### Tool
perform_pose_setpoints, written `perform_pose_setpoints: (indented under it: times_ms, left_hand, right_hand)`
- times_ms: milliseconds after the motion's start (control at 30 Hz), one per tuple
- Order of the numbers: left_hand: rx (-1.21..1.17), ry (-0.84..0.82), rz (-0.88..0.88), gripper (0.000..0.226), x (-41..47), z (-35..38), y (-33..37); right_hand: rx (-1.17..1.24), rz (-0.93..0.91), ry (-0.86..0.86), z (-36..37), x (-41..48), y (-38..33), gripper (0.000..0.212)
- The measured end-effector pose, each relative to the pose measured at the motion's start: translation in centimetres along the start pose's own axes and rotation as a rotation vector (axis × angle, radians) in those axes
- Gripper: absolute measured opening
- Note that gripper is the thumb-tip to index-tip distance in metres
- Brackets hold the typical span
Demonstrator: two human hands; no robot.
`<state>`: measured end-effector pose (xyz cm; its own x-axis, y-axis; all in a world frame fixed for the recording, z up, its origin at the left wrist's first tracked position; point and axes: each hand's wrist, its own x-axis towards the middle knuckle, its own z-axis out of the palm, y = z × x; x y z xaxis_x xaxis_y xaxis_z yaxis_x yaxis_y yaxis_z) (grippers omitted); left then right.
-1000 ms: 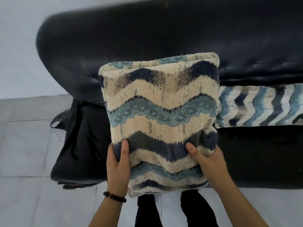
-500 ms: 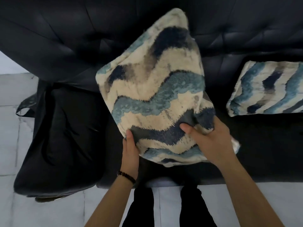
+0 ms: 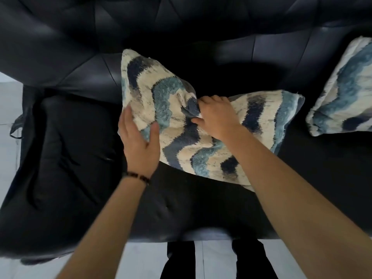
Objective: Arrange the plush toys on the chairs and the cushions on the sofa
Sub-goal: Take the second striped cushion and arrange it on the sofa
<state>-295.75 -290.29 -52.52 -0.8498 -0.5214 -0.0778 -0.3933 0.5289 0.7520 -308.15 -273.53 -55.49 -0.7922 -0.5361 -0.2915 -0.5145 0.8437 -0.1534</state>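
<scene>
A cream cushion (image 3: 177,141) with blue and navy wavy stripes lies tilted on the black leather sofa (image 3: 80,49), its top-left corner against the backrest. My left hand (image 3: 138,141), a bead bracelet on its wrist, holds the cushion's left edge with the thumb on top. My right hand (image 3: 217,117) bunches the fabric at the cushion's middle in curled fingers. A second cushion (image 3: 342,97) of the same pattern leans at the right end of the seat.
The sofa's padded left armrest (image 3: 60,158) bulges beside my left arm. Black seat (image 3: 312,178) stretches between the two cushions and in front of them. White tiled floor (image 3: 8,117) shows at the left and below, where my dark trouser legs (image 3: 249,258) stand.
The cushion went from upright in front of me down onto the seat, turned sideways. My right hand moved from its lower edge to its middle. The view closed in on the sofa.
</scene>
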Motion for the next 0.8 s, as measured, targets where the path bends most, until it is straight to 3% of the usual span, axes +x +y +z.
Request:
perform_pose_setpoints:
  times_ms: [100, 233, 333, 467, 533, 667, 800]
  left_hand:
    - [0.421, -0.052, 0.508, 0.066, 6.5, 0.1, 2.1]
    - [0.768, -0.261, 0.74, 0.062, 12.6, 2.3, 3.8]
    - [0.892, -0.39, 0.706, 0.074, 13.7, 2.2, 2.3]
    - [0.794, -0.301, 0.533, 0.072, 12.7, -1.0, -1.1]
    - [0.777, -0.311, 0.508, 0.07, 11.6, -2.1, -2.0]
    - [0.705, -0.065, 0.572, 0.049, 11.1, -3.1, -0.6]
    - [0.666, 0.135, 0.525, 0.05, 13.7, -3.0, 2.0]
  right_hand:
    - [0.014, -0.026, 0.011, 0.0, -0.8, 0.4, 0.058]
    - [0.039, -0.084, 0.0, -0.6, -2.5, 0.0, 0.071]
    - [0.07, -0.042, -0.052, -2.6, -3.5, 2.5, 0.091]
    - [0.057, 0.236, -0.041, -2.7, -5.7, 11.0, 0.098]
    - [0.096, 0.271, -0.072, -2.3, -7.3, 12.9, 0.096]
    - [0.1, 0.251, 0.058, -4.5, -8.6, 12.6, 0.081]
    - [0.07, 0.255, 0.343, -7.0, -6.4, 14.3, 0.073]
